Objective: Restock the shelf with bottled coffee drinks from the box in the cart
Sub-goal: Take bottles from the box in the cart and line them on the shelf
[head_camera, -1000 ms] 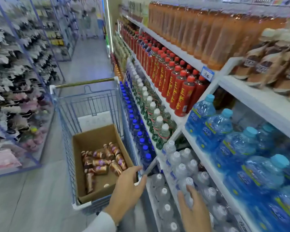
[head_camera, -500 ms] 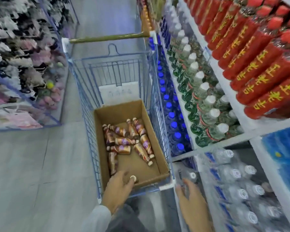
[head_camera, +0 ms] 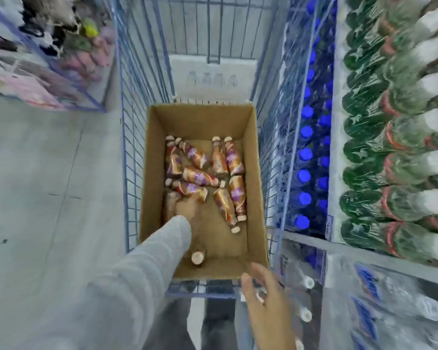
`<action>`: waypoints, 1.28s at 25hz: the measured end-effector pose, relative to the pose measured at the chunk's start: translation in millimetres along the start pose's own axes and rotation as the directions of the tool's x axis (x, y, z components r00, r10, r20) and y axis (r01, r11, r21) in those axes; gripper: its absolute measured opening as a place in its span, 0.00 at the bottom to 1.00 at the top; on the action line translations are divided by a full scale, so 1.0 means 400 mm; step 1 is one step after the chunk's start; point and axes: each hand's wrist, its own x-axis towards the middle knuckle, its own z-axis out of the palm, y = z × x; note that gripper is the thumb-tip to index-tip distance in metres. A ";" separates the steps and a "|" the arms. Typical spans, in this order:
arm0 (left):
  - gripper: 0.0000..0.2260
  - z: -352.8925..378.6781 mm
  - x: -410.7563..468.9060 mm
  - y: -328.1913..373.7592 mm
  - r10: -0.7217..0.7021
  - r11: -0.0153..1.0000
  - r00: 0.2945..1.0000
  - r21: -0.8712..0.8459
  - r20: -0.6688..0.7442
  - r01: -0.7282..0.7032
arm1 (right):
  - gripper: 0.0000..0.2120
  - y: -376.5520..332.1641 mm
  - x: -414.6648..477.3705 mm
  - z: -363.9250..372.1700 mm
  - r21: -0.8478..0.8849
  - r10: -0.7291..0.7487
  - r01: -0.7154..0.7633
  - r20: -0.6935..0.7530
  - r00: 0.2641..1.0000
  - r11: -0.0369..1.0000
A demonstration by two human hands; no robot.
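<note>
Several bottled coffee drinks point(head_camera: 200, 176) with brown-and-purple labels lie loose in an open cardboard box point(head_camera: 200, 120) inside the blue wire cart point(head_camera: 134, 147). My left hand point(head_camera: 187, 209), in a grey sleeve, is down inside the box at its left side, next to a bottle point(head_camera: 170, 203). It is blurred, so its grip is unclear. Another bottle's cap point(head_camera: 197, 257) shows beside the sleeve near the box's near wall. My right hand point(head_camera: 263, 298) hovers with fingers spread at the cart's near right corner, holding nothing.
The shelf on the right holds blue-capped bottles point(head_camera: 305, 155), green-labelled bottles with white caps point(head_camera: 390, 147) and clear water bottles point(head_camera: 402, 311) lower down. A wire rack of pink and mixed goods point(head_camera: 61, 59) stands across the grey aisle floor point(head_camera: 48, 185).
My view has dropped from the shelf down into the cart. My left hand went from the box's near edge deeper inside among the bottles. My right hand moved from the water bottles toward the cart.
</note>
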 end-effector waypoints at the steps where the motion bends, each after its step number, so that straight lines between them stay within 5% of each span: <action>1: 0.35 0.021 0.044 0.003 -0.040 0.997 0.998 -0.074 -0.040 0.037 | 0.14 0.000 0.015 0.005 0.005 -0.002 0.002 -0.002 1.000 1.000; 3: 0.47 0.056 0.078 0.019 -0.161 0.970 0.985 -0.193 -0.066 0.145 | 0.13 0.004 0.043 0.011 0.025 -0.009 0.009 -0.004 1.000 1.000; 8: 0.48 0.105 0.151 0.028 -0.278 0.887 0.959 -0.397 -0.053 0.235 | 0.13 0.015 0.100 0.022 0.052 -0.002 0.002 0.004 1.000 0.999; 15: 0.29 0.036 -0.066 0.016 -0.161 0.946 0.986 -0.277 0.047 0.168 | 0.13 -0.068 0.160 0.038 0.036 0.014 -0.019 0.122 0.992 0.999; 18: 0.22 -0.046 -0.244 0.024 -0.078 0.962 0.993 -0.254 0.086 0.097 | 0.13 -0.133 0.256 0.090 0.226 0.148 -0.199 0.224 0.963 0.954; 22: 0.19 -0.149 -0.403 0.029 -0.033 0.970 0.995 -0.238 0.098 0.055 | 0.27 -0.147 0.478 0.211 0.625 0.382 -0.596 0.457 0.803 0.504; 25: 0.15 -0.195 -0.449 0.034 -0.078 0.968 0.997 -0.237 0.016 0.080 | 0.32 -0.130 0.619 0.285 0.776 0.455 -0.623 0.521 0.722 0.100; 27: 0.16 -0.215 -0.454 0.039 -0.083 0.964 0.996 -0.252 0.018 0.085 | 0.29 -0.121 0.666 0.319 0.809 0.510 -0.582 0.471 0.720 0.075; 30: 0.33 -0.239 -0.434 0.039 -0.090 0.966 0.995 -0.238 0.038 0.097 | 0.30 -0.124 0.680 0.363 0.911 0.529 -0.408 0.318 0.787 0.060; 32: 0.25 -0.250 -0.423 0.032 -0.104 0.970 0.994 -0.218 0.037 0.110 | 0.27 -0.135 0.657 0.376 0.924 0.556 -0.383 0.323 0.766 -0.009</action>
